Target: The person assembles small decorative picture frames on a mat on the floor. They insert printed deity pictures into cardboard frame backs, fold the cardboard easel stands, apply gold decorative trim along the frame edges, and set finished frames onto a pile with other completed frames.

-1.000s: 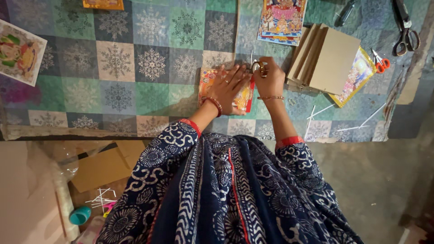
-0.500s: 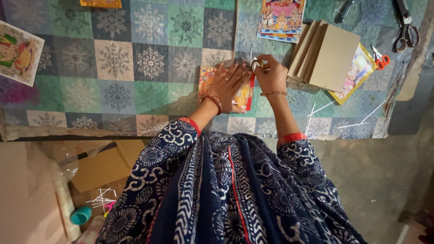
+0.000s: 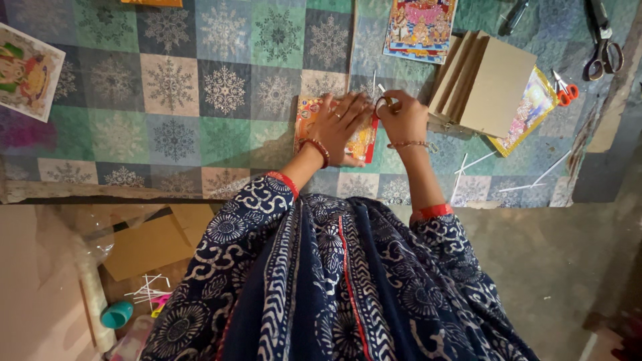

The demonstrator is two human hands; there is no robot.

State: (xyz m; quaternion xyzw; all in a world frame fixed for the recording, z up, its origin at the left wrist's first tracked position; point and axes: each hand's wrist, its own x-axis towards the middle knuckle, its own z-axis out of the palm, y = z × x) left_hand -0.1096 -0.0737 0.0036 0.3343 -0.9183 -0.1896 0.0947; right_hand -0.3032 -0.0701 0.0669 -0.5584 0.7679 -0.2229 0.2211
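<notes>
Glossy paper picture card (image 3: 361, 137) on printed cloth (image 3: 167, 87); matt, probably cardboard boards (image 3: 495, 83).

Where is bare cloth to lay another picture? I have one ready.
Free: the patterned cloth between the picture at the left edge and the left hand. Crowded: right of the right hand, with cardboard stack, large scissors, small scissors.

head camera — looking straight down

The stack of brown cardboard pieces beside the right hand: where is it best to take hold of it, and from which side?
Probably grip the stack of brown cardboard pieces by its long right edge, coming from the right. The boards lie fanned and overlapping there, with free edges, while the right hand crowds the left side.
</notes>
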